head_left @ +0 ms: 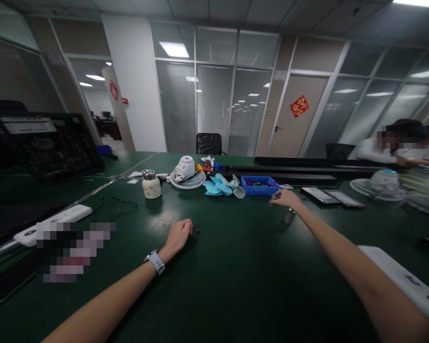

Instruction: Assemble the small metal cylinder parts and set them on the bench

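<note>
My left hand (pixel 178 235) rests on the green table, its fingers curled in; whatever they may hold is hidden. Just right of its fingertips lies a small dark piece (pixel 197 230). My right hand (pixel 289 199) is stretched forward, fingers pinched together around a small object (pixel 277 195) too blurred to name. It is close to the front right corner of a blue bin (pixel 259 190) with small dark and coloured items inside. Below my right wrist, a small grey cylinder (pixel 289 217) stands on the table, partly covered by the arm.
Pale blue fan blades (pixel 218 186), a white fan head (pixel 186 167) and a cream jar (pixel 151 186) stand along the back. White long units (pixel 396 276) flank both sides. Flat metal boxes (pixel 321 196) lie right. People (pixel 375 147) sit far right.
</note>
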Demonstrator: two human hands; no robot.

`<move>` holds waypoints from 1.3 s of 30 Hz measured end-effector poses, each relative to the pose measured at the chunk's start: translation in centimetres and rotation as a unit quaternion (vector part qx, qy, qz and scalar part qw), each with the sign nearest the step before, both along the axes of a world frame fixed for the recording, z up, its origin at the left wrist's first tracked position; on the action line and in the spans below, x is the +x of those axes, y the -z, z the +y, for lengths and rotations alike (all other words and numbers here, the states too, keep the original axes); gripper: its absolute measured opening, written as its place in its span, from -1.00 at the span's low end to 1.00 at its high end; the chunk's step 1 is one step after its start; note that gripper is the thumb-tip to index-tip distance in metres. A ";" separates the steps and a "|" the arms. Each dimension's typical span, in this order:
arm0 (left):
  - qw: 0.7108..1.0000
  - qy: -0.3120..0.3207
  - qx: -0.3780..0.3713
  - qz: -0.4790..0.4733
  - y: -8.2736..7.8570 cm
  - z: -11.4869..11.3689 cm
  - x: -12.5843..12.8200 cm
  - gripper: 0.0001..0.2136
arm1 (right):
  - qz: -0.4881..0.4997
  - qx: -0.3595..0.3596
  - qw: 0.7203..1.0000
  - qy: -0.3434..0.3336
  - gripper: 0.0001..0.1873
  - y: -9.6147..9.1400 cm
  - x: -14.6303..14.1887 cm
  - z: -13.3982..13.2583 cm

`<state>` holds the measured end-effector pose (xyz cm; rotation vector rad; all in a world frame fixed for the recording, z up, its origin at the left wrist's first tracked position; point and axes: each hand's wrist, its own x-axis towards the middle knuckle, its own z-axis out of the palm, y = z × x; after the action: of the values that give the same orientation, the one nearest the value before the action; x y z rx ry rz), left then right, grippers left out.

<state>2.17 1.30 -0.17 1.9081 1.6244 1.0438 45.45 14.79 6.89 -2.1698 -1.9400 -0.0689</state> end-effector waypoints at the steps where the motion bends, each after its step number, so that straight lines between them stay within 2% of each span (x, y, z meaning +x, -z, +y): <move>1: 1.000 0.001 -0.002 0.001 0.1 0.0 0.0 -0.69 | -0.005 -0.019 1.000 0.009 -0.55 0.1 0.5 0.4; 5: 1.000 -0.006 -0.005 0.023 0.4 0.3 0.0 -0.67 | 0.004 -0.076 0.997 0.023 -0.57 0.9 1.5 1.1; 9: 0.998 -0.024 0.019 0.051 0.8 0.6 0.0 -0.70 | 0.005 -0.112 0.993 0.024 -0.62 1.1 1.2 0.7; 11: 0.998 -0.030 0.018 0.060 1.0 0.7 0.0 -0.70 | -0.022 -0.077 0.996 0.031 -0.60 0.5 0.1 -0.2; 13: 0.997 -0.034 0.011 0.064 1.1 0.8 0.1 -0.70 | -0.065 0.021 0.998 0.005 -0.54 -0.3 -2.2 -1.8; 15: 0.997 -0.039 0.005 0.064 1.1 0.8 0.1 -0.71 | -0.079 0.146 0.982 -0.091 -0.50 -0.9 -6.0 -4.3; 16: 0.997 -0.041 0.003 0.063 1.1 0.8 0.1 -0.71 | -0.053 0.171 0.970 -0.163 -0.55 -0.8 -8.3 -5.7; 18: 0.997 -0.051 0.002 0.057 0.9 0.8 0.1 -0.71 | 0.027 0.151 0.932 -0.328 -0.60 -0.1 -13.5 -8.7; 20: 0.997 -0.065 0.005 0.043 0.6 0.6 0.1 -0.71 | 0.075 0.102 0.887 -0.445 -0.53 1.5 -18.3 -11.0; 22: 0.996 -0.081 0.014 0.024 0.4 0.5 0.1 -0.71 | 0.087 0.079 0.861 -0.494 -0.46 3.3 -22.1 -12.3; 25: 0.995 -0.098 0.031 -0.002 0.0 0.2 0.2 -0.71 | 0.098 0.079 0.859 -0.497 -0.51 5.6 -25.3 -12.2; 29: 0.995 -0.092 0.035 -0.021 0.1 0.2 0.3 -0.72 | 0.115 0.073 0.859 -0.493 -0.74 6.9 -26.3 -11.1; 34: 0.996 -0.081 0.040 -0.018 0.5 0.4 0.1 -0.72 | 0.152 0.066 0.859 -0.484 -0.78 7.3 -26.2 -11.0; 37: 0.996 -0.081 0.045 -0.016 0.7 0.5 0.0 -0.72 | 0.174 0.083 0.863 -0.468 -0.77 6.4 -23.9 -10.5; 39: 0.995 -0.081 0.047 -0.014 0.8 0.5 0.0 -0.72 | 0.210 0.123 0.873 -0.423 -0.73 5.1 -20.5 -9.5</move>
<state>2.17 1.84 -0.99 1.8359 1.7679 1.2273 24.99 5.33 1.81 -0.9289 -2.2478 0.2668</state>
